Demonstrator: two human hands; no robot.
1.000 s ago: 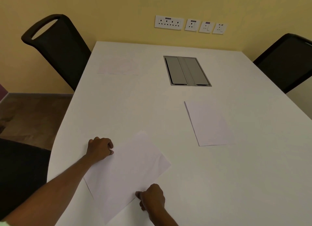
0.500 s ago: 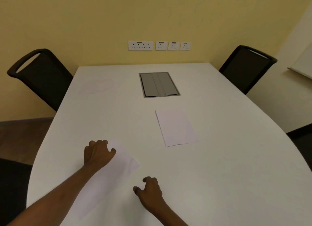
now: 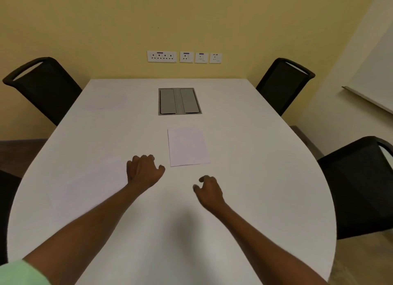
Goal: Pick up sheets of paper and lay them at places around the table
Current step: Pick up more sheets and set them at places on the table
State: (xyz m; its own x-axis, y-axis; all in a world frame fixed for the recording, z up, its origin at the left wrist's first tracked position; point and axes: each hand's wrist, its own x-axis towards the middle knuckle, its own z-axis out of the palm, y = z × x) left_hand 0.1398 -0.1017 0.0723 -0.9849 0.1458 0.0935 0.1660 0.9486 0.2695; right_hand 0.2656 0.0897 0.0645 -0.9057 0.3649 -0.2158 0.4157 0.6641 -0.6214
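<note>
A black chair (image 3: 45, 87) is seen at the far left of the white worktop (image 3: 255, 178), against the yellow wall. On the worktop's left side two sheets can be made out: a faint far sheet (image 3: 107, 102) lying flat near that chair, and a near sheet (image 3: 85, 184) lying flat and slanted toward the near-left edge — both pale and hard to tell from the surface. The left hand (image 3: 143, 171) is held just at the right-hand tip of the near sheet, fingers curled under and thumb out; nothing is seen gripped in it, and whether it touches the paper cannot be told. A green sleeve (image 3: 21, 273) shows at the lower left corner. In the middle, a grey hatch (image 3: 179, 101) is set into the worktop below a row of sockets (image 3: 184, 56) on the wall. A centre sheet (image 3: 188, 147) lies flat between the hatch and the hands, just beyond the left thumb and apart from it. The right hand (image 3: 209, 191) is held low over bare worktop, loosely curled and empty, well clear of all paper. Two more black chairs are placed on the right — one far (image 3: 282, 82), one near (image 3: 359, 184).
</note>
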